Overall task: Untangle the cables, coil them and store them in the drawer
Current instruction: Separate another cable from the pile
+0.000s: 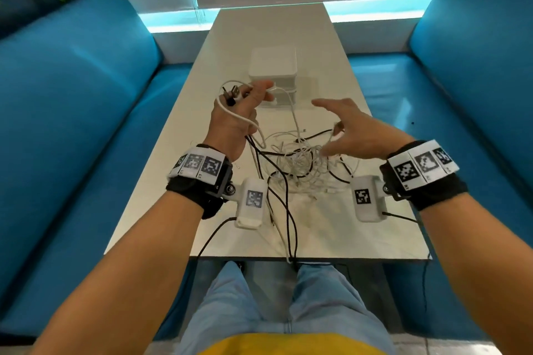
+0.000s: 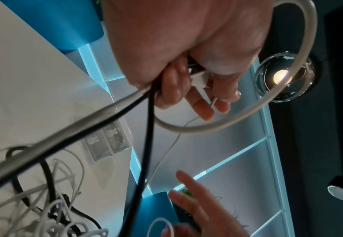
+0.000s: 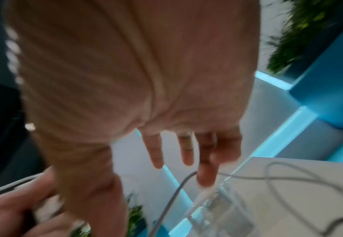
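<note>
Still untangling: our left hand (image 1: 240, 112) grips gathered plugs (image 1: 232, 94) while our right hand (image 1: 350, 131), fingers spread, must next free a strand from the cable heap (image 1: 300, 164).

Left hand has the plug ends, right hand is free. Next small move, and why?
Probably bring the right hand, open and holding nothing, onto the thin white cable running from the left hand and draw it out of the tangle. The left hand already grips several plug ends, yet their cords still run down into the knotted pile on the table.
</note>
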Tool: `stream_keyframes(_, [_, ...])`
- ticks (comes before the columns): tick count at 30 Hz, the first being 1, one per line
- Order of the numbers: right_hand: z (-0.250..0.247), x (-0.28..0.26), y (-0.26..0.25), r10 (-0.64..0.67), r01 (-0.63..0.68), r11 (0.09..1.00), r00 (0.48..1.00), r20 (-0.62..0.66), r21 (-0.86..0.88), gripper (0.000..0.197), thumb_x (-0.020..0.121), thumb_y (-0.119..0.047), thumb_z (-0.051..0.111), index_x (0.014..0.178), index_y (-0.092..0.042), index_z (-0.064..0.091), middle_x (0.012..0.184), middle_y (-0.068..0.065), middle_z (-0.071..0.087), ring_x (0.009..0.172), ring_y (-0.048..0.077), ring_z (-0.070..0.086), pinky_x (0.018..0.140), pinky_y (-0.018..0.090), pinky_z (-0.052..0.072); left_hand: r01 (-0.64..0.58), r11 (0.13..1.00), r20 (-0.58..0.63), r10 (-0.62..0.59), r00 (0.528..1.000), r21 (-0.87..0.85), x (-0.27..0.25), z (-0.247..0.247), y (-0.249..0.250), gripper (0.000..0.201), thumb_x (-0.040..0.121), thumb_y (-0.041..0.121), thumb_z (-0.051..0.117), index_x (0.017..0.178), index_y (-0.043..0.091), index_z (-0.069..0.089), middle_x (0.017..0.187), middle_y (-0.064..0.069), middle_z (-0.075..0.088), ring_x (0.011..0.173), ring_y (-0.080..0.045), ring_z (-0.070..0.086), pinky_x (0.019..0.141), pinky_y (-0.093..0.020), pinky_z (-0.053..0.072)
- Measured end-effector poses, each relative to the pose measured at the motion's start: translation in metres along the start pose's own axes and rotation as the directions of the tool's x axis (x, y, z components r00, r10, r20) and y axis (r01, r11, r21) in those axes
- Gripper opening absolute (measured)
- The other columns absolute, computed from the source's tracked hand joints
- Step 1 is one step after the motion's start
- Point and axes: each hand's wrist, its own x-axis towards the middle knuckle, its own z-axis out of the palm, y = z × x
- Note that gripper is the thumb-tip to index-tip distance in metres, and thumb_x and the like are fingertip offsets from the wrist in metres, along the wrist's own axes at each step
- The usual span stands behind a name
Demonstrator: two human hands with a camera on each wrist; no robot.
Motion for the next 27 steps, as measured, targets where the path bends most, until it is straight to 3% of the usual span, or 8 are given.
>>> stream_keyframes(3, [0.004,0.007,-0.020,-0.057,0.042,0.989,0.993,-0.105,-0.139,0.060,0.082,-0.045,0.069,0.136,-0.031,0.047,0.114,-0.005,0.047,0.094,0.012,0.050,0.089,0.027,0.039,-0.033,0.998,0.093,0.037,0.995,-0.047,-0.002,0.010,0.001,0.017,0.094,0.022,0.057,0.089,0.016,0.072,0.074,0.003,0.066,0.039,-0.003,0.023,0.040,-0.017,0.019])
stream_keyframes(5, [0.009,0.016,-0.023,-0.073,0.051,0.989,0.985,-0.154,-0.140,0.029,0.087,-0.041,0.065,0.112,-0.027,0.064,0.096,-0.001,0.063,0.086,0.015,0.055,0.080,0.029,0.042,-0.047,0.997,0.155,0.056,0.986,-0.062,-0.003,0.014,0.001,0.019,0.090,0.026,0.058,0.084,0.023,0.076,0.075,0.004,0.066,0.039,-0.002,0.024,0.040,-0.017,0.020])
stream_keyframes(9, [0.006,0.018,-0.020,-0.098,0.139,0.975,0.969,-0.225,0.171,0.014,0.092,-0.022,0.061,0.079,-0.019,0.065,0.075,-0.002,0.068,0.065,0.012,0.058,0.067,0.026,0.046,-0.040,0.996,0.162,0.052,0.985,-0.078,-0.004,0.011,-0.008,0.023,0.091,0.015,0.060,0.108,0.029,0.068,0.071,0.007,0.062,0.045,-0.004,0.022,0.040,-0.017,0.021])
stream_keyframes(12, [0.000,0.011,-0.023,-0.161,0.239,0.934,0.946,-0.283,0.267,0.017,0.093,-0.015,0.060,0.076,-0.021,0.061,0.073,-0.003,0.067,0.065,0.010,0.062,0.066,0.020,0.047,0.044,0.983,0.119,-0.066,0.991,0.177,-0.005,0.012,-0.025,0.037,0.085,0.009,0.068,0.118,0.027,0.065,0.070,0.007,0.055,0.045,-0.003,0.033,0.041,-0.018,0.026])
stream_keyframes(15, [-0.003,0.004,-0.029,-0.229,0.343,0.881,0.912,-0.341,0.326,0.010,0.091,-0.008,0.061,0.083,-0.011,0.066,0.076,0.003,0.068,0.066,0.010,0.062,0.066,0.020,0.051,0.061,0.843,0.221,-0.209,0.953,0.534,-0.016,0.024,-0.043,0.024,0.083,0.029,0.072,0.104,0.017,0.073,0.070,0.007,0.067,0.048,0.003,0.050,0.046,-0.018,0.033])
stream_keyframes(19, [0.000,-0.006,-0.025,-0.193,0.415,0.762,0.878,-0.438,0.497,0.007,0.091,-0.004,0.060,0.089,-0.009,0.064,0.083,0.014,0.067,0.063,0.009,0.062,0.057,0.013,0.046,-0.011,0.819,0.272,-0.178,0.946,0.574,-0.015,0.023,-0.054,0.008,0.089,0.017,0.066,0.086,0.015,0.073,0.085,-0.005,0.072,0.073,-0.003,0.065,0.071,-0.017,0.047])
stream_keyframes(22, [0.029,-0.005,-0.002,-0.149,0.242,0.835,0.964,-0.220,0.494,0.016,0.090,-0.012,0.065,0.104,-0.016,0.058,0.089,0.004,0.068,0.071,0.008,0.065,0.059,0.017,0.051,0.006,0.886,0.215,-0.119,0.969,0.464,-0.015,0.018,-0.051,0.009,0.093,0.005,0.057,0.093,0.004,0.067,0.077,-0.006,0.065,0.057,0.002,0.060,0.062,-0.009,0.046])
stream_keyframes(27, [0.085,0.020,0.044,0.024,-0.026,1.000,0.995,0.098,0.015,0.028,0.087,-0.027,0.065,0.115,-0.027,0.059,0.121,0.003,0.063,0.107,0.021,0.061,0.097,0.038,0.048,0.091,0.955,0.108,-0.125,0.986,0.281,-0.018,0.005,-0.038,0.018,0.099,0.012,0.048,0.087,0.014,0.061,0.081,-0.012,0.063,0.035,-0.004,0.028,0.038,-0.017,0.022])
